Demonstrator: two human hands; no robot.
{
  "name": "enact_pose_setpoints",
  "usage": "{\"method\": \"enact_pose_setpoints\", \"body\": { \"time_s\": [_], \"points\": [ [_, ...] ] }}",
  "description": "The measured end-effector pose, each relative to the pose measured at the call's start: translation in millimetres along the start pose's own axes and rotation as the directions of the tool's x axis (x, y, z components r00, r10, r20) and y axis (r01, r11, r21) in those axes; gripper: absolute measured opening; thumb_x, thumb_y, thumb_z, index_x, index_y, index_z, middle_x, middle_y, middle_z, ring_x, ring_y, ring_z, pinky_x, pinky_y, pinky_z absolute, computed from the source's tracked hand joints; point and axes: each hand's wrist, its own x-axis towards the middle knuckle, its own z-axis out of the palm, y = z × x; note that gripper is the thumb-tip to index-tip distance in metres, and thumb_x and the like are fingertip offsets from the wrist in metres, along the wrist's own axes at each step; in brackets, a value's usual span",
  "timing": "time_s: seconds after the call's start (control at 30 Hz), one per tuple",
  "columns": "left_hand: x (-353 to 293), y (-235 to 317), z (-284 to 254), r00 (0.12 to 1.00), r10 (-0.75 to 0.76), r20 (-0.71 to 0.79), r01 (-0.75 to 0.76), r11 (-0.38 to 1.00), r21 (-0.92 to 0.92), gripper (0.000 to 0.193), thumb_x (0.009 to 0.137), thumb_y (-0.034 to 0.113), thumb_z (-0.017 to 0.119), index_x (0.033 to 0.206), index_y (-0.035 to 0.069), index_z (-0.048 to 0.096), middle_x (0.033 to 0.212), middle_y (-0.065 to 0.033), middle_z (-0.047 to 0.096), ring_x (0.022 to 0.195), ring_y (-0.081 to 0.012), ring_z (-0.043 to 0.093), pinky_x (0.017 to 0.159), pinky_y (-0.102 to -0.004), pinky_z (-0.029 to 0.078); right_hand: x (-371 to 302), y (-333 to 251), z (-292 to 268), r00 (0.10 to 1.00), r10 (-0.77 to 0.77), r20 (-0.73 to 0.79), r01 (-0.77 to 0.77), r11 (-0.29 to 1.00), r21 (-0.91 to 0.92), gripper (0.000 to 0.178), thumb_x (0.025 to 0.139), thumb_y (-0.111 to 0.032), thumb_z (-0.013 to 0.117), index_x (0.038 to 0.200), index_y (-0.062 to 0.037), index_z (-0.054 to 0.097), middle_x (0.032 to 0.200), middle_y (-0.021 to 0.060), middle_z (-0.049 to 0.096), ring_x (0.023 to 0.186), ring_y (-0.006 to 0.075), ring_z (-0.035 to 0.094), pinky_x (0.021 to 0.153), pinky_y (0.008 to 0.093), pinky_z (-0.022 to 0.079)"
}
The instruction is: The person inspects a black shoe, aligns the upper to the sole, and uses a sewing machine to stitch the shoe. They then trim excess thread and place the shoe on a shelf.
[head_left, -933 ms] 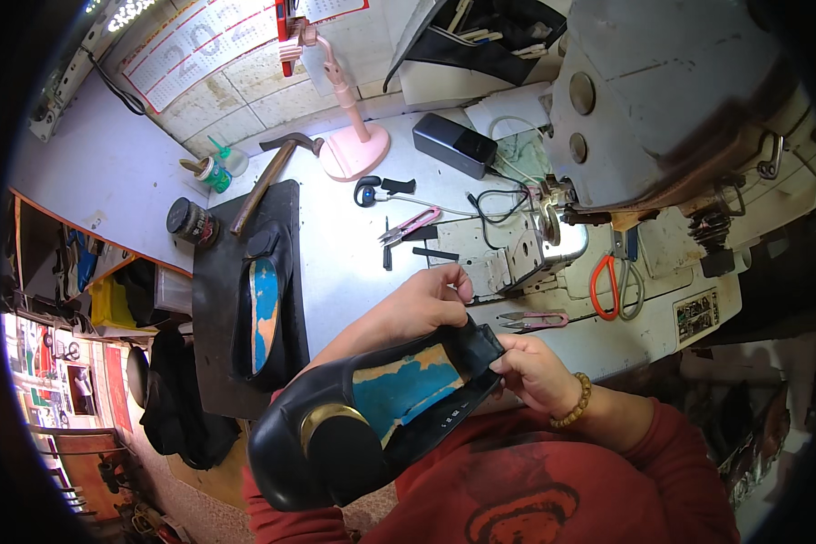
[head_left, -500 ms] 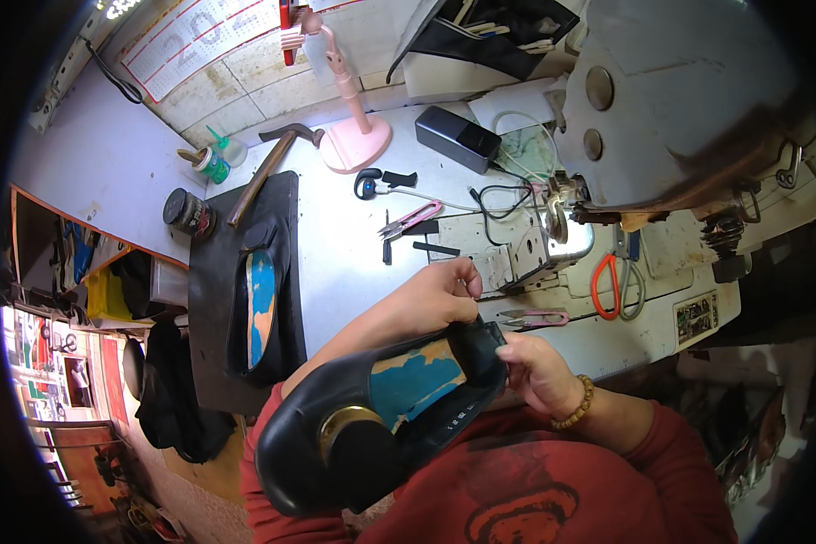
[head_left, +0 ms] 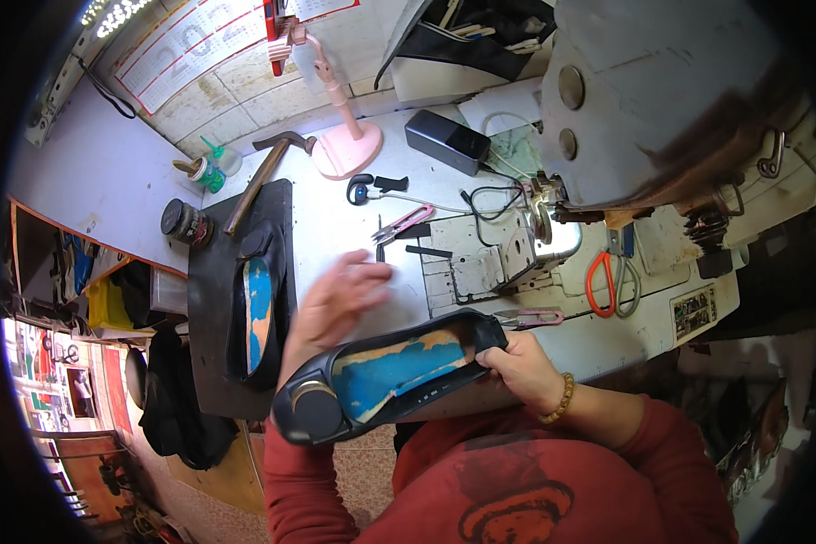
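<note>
A black shoe (head_left: 399,367) with a gold-trimmed strap and a worn blue-and-tan insole lies tilted in front of my body. My right hand (head_left: 521,367), with a beaded bracelet at the wrist, grips the shoe's heel end between thumb and fingers. Beyond the shoe's toe end, my left hand (head_left: 335,295) is off it, its fingers stretched out and smeared by motion, with nothing seen in them. Closest to those fingers is a pair of pink thread snips (head_left: 406,223), beside short black strips (head_left: 426,250). A matching shoe (head_left: 259,313) rests on a black mat (head_left: 222,363) to the left.
A sewing machine (head_left: 662,109) overhangs the right side of the table. Orange-and-grey-handled scissors (head_left: 612,283) and other pink snips (head_left: 530,317) lie below it. Farther back are a hammer (head_left: 261,181), a pink stand (head_left: 347,150), a black power bank (head_left: 447,140) and a jar (head_left: 186,222).
My left hand has come away from the shoe's heel end and swung left over the table. The shoe has turned so that more of its insole shows; my right hand keeps its grip.
</note>
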Motion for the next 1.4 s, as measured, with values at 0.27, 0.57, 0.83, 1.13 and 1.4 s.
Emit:
{"method": "enact_pose_setpoints", "body": {
  "time_s": [0.27, 0.57, 0.83, 1.13, 1.4],
  "points": [
    [-104.9, 7.5, 68.6, 0.752, 0.607, -0.258, -0.314, 0.673, 0.670, 0.027, 0.084, 0.000, 0.057, 0.111, -0.001, 0.060, 0.113, -0.0138, 0.064, 0.109, -0.0220, 0.061, 0.097, -0.0355, 0.049, 3.2, 30.9, 12.5, 0.998, -0.039, 0.057, 0.042, 0.998, -0.055, 0.016, 0.095, -0.015, 0.059, 0.088, -0.0012, 0.061, 0.077, 0.0003, 0.060, 0.063, 0.0067, 0.056, 0.061, 0.0239, 0.049],
    [-63.9, -81.9, 111.6, 0.920, 0.380, -0.094, 0.022, 0.191, 0.981, 0.035, 0.079, 0.015, 0.073, 0.111, 0.005, 0.062, 0.106, -0.0138, 0.064, 0.099, -0.0335, 0.060, 0.084, -0.0404, 0.048, 1.2, 5.0, -0.8, 0.798, -0.585, 0.144, 0.546, 0.599, -0.586, 0.017, 0.083, -0.001, 0.063, 0.100, -0.0013, 0.062, 0.093, 0.0098, 0.061, 0.069, 0.0165, 0.060, 0.060, 0.0277, 0.049],
    [-54.5, -100.7, 104.3, 0.943, 0.329, -0.057, 0.011, 0.139, 0.990, 0.012, 0.078, 0.014, 0.069, 0.087, 0.008, 0.063, 0.082, -0.0059, 0.060, 0.080, -0.0281, 0.059, 0.067, -0.0418, 0.047, 35.9, -33.0, -4.4, 0.644, -0.482, 0.594, 0.737, 0.185, -0.650, 0.033, 0.071, 0.001, 0.061, 0.102, -0.0087, 0.062, 0.129, 0.0077, 0.056, 0.082, 0.0296, 0.066, 0.066, 0.0376, 0.054],
    [-70.8, -94.7, 105.6, 0.955, 0.293, -0.047, -0.049, 0.313, 0.948, 0.021, 0.075, 0.008, 0.071, 0.091, 0.009, 0.057, 0.084, -0.0068, 0.058, 0.081, -0.0287, 0.059, 0.067, -0.0405, 0.046, 23.9, -20.4, -14.5, 0.704, -0.350, 0.618, 0.709, 0.389, -0.588, 0.029, 0.070, 0.002, 0.064, 0.097, -0.0080, 0.061, 0.136, 0.0121, 0.049, 0.091, 0.0297, 0.064, 0.069, 0.0357, 0.054],
    [-70.0, -91.0, 104.2, 0.971, 0.218, -0.100, -0.006, 0.441, 0.898, 0.024, 0.072, 0.002, 0.073, 0.088, 0.005, 0.055, 0.083, -0.0109, 0.059, 0.076, -0.0288, 0.061, 0.065, -0.0361, 0.048, 22.9, -18.7, -8.9, 0.696, -0.397, 0.598, 0.717, 0.430, -0.549, 0.026, 0.070, 0.004, 0.063, 0.095, -0.0058, 0.060, 0.134, 0.0150, 0.049, 0.087, 0.0303, 0.064, 0.068, 0.0353, 0.054]
  ]
}}
